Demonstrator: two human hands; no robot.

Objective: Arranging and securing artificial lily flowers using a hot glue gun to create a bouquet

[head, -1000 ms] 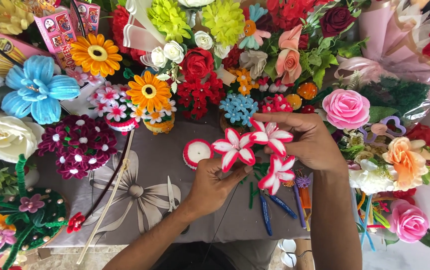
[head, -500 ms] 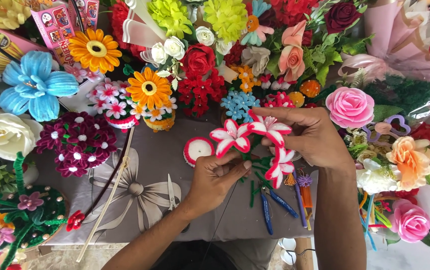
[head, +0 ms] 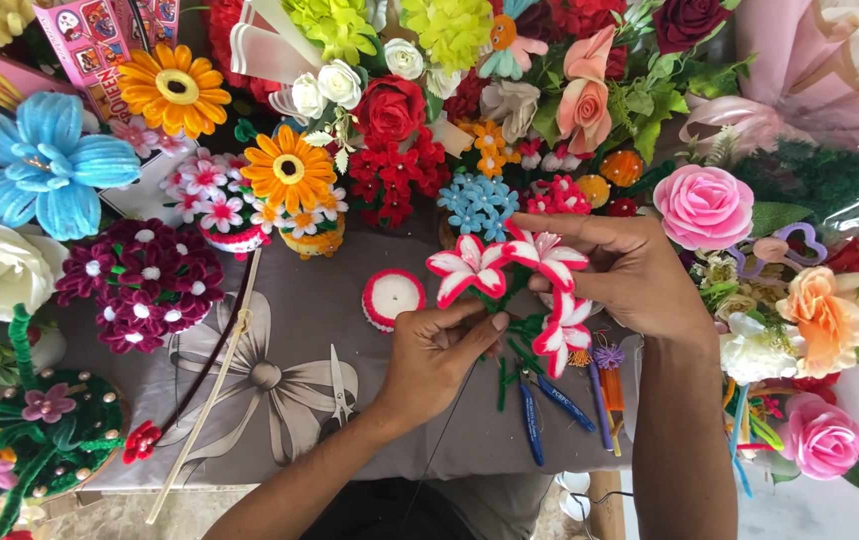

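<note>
My right hand [head: 639,275] grips a bunch of red-and-white pipe-cleaner lilies [head: 509,270] by its green stems, with three blooms showing, one of them lower down [head: 564,335]. My left hand [head: 439,350] pinches the green stems [head: 519,335] just below the blooms, fingertips touching them. Both hands hover over a grey cloth with a flower print [head: 279,370].
A small red-and-white round piece [head: 392,297] lies left of the lilies. Scissors [head: 339,385], blue-handled pliers [head: 539,405] and loose pipe cleaners [head: 604,385] lie on the cloth, plus a long thin stick [head: 204,400]. Handmade flowers crowd every side: orange daisies [head: 289,170], blue flower [head: 49,165], pink rose [head: 704,205].
Both hands have shifted slightly up and right with the lily bunch. The left fingers have moved along the stems, closer under the blooms.
</note>
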